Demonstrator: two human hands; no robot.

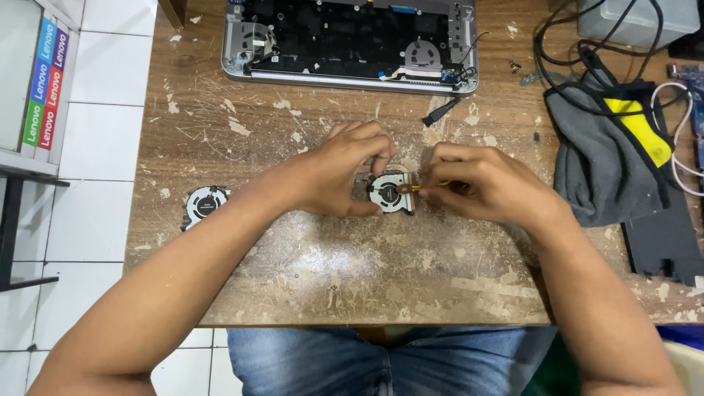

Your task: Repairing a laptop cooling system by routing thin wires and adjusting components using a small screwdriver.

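An opened laptop (350, 40) sat at the far edge of the scuffed wooden table (330, 271). A spare fan (204, 203) lay off to the left. A grey cloth (612, 158) and black cables (565, 44) crowded the right.

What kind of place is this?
Probably a computer repair bench: an opened silver laptop showing its insides, a small round cooling fan held by both hands, and a spare fan on the scratched wooden table.

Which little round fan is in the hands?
The fan in the table's middle, between left hand and right hand. The other fan lies alone, far left.
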